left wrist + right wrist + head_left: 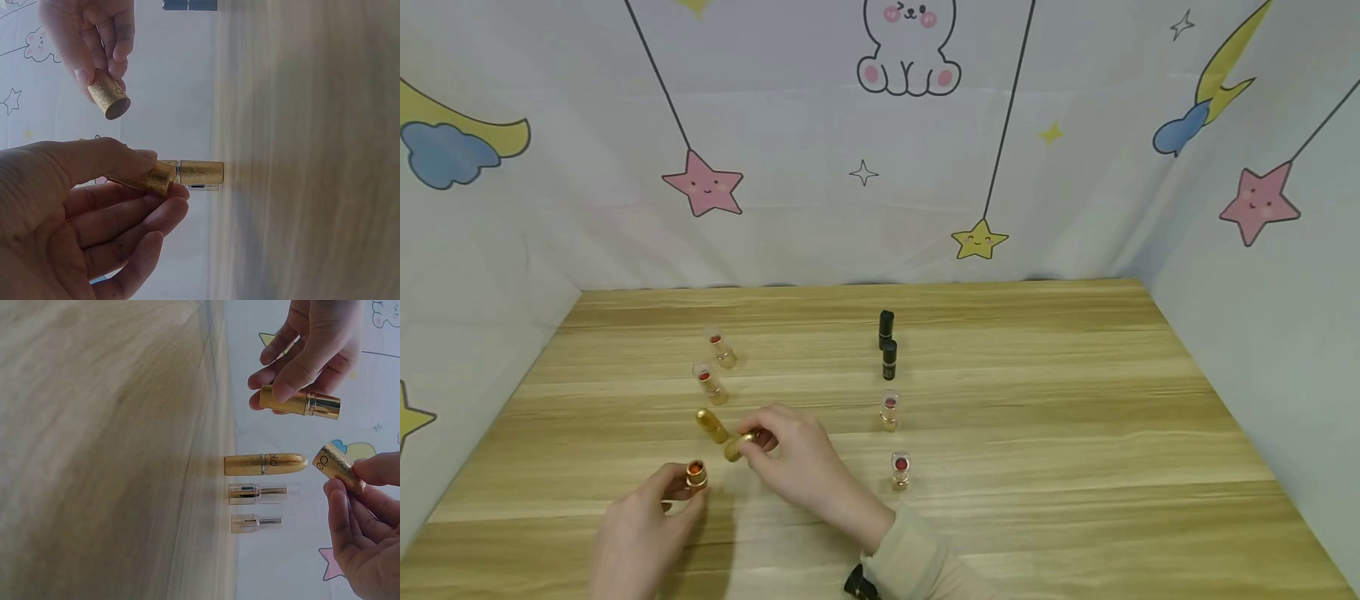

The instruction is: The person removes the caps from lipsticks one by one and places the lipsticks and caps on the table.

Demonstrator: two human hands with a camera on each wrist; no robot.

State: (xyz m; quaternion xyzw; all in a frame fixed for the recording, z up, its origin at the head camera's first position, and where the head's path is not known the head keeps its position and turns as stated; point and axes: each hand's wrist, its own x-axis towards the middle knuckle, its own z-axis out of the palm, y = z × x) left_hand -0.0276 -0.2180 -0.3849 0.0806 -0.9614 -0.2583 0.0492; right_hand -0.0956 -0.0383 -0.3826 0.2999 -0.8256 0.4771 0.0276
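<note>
My left hand (643, 521) holds an uncapped gold lipstick (697, 475) between thumb and fingers, its open end with an orange-red middle showing in the head view. The right hand (801, 454) pinches a gold rounded cap (338, 467) with dark lettering, tilted and apart from the uncapped lipstick. Just past both hands a capped gold lipstick (711, 425) stands upright on the wooden table (1037, 525). In the right wrist view, the lipstick base (290, 400) shows a shiny gold collar, with the left fingers wrapped about its lower part.
Behind the gold lipstick stand two clear-capped lipsticks, a nearer one (712, 387) and a farther one (723, 352). Right of the hands, a row holds two black lipsticks (889, 360) and two clear-capped ones (901, 471). A white printed curtain (805, 225) encloses the table.
</note>
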